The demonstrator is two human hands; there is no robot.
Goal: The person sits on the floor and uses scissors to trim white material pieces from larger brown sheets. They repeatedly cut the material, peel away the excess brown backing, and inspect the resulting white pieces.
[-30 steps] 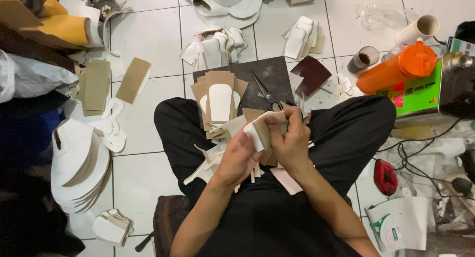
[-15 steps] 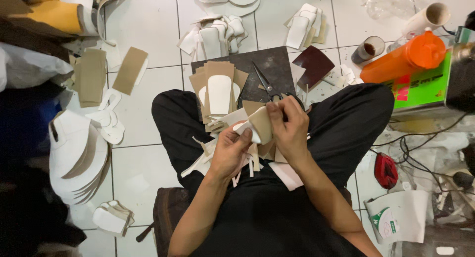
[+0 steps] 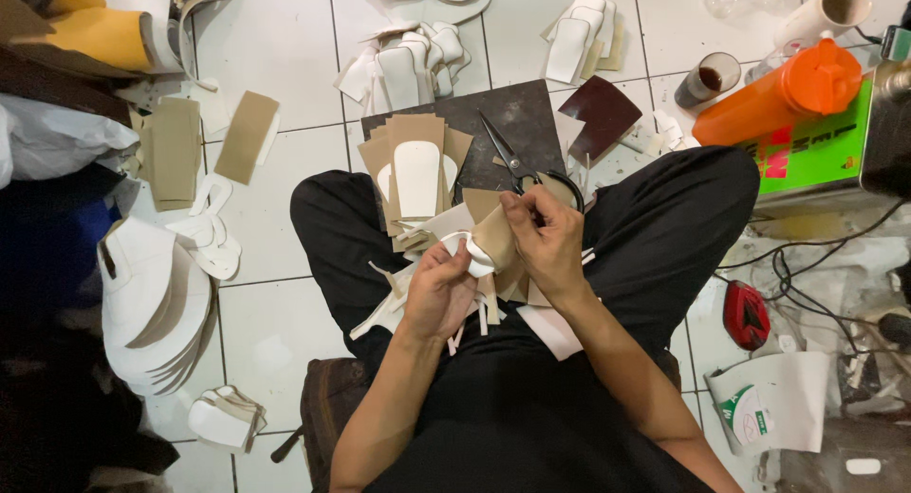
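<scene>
Person sits cross-legged on tiled floor; work is held over the lap, close to the body, so both hands can reach it. Left hand grips a white cut piece between thumb and curled fingers. Right hand pinches a tan paper-like piece against the white one; fingers closed on it, thumb on top, wrist bent inward. The two pieces touch, apparently being pressed or aligned together.

Dark board lies just ahead of the knees as a work surface, carrying scissors and a stack of tan and white cutouts within easy reach. Orange bottle stands well off to the right. Both forearms angle inward, elbows out.
</scene>
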